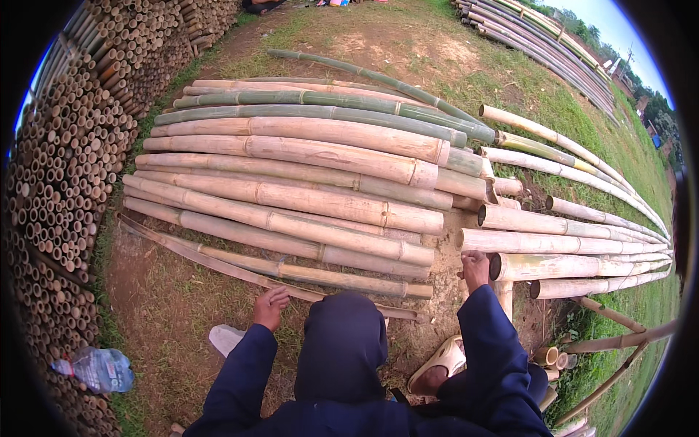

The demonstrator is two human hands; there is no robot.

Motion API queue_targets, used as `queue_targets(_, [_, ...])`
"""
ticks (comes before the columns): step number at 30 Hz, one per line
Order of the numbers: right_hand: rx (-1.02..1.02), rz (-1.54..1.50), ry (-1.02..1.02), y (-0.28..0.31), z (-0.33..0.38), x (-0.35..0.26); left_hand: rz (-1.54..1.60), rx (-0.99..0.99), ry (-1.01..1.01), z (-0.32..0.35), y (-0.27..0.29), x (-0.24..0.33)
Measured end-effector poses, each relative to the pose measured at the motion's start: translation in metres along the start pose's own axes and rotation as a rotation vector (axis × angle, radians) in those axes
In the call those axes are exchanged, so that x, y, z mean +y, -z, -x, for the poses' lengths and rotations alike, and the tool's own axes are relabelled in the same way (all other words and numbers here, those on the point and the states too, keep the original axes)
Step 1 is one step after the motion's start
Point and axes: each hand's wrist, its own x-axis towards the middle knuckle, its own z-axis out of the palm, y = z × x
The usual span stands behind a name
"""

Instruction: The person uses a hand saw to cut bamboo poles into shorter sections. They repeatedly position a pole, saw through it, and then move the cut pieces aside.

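Low over the grass, my left hand (271,306) is held beside a long split bamboo strip (240,273), its fingers loosely stretched and nothing visible in them. My right hand (475,270) is at the cut end of a pale bamboo pole (531,242) on the right, fingers bent against its lower edge. A thicker bamboo pole (553,267) lies just to the right of that hand. In front of me, a wide row of cut bamboo poles (320,198) lies side by side, mostly pale tan, with green ones (306,113) toward the far side.
Tall stacks of bamboo (65,167), cut ends outward, line the left. A clear plastic bottle (102,370) lies at lower left. Crossed bamboo supports (619,340) stand at lower right. More long poles (535,44) lie at far right. A sandal (440,363) is on my foot.
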Motion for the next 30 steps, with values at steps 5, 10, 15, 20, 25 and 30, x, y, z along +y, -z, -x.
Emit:
queue_targets(5, [-0.126, -0.079, -0.282, -0.002, 0.027, 0.069, 0.022, -0.034, 0.067, -0.003, -0.016, 0.011])
queue_targets(10, [0.111, 0.380, -0.176, -0.020, 0.046, 0.093, -0.040, -0.116, 0.074, -0.001, -0.016, 0.007])
queue_targets(15, [0.116, 0.426, -0.033, -0.033, 0.040, 0.109, -0.039, -0.139, 0.018, -0.008, -0.027, 0.006])
queue_targets(20, [0.047, 0.423, -0.064, -0.062, 0.033, 0.076, 0.044, -0.150, 0.021, -0.008, -0.030, 0.008])
queue_targets(25, [-0.123, 0.703, -0.336, -0.066, 0.040, 0.062, -0.012, -0.031, 0.129, -0.004, -0.020, 0.003])
queue_targets(30, [0.030, 0.611, -0.229, -0.057, 0.044, 0.101, 0.103, 0.142, 0.269, -0.016, -0.034, 0.001])
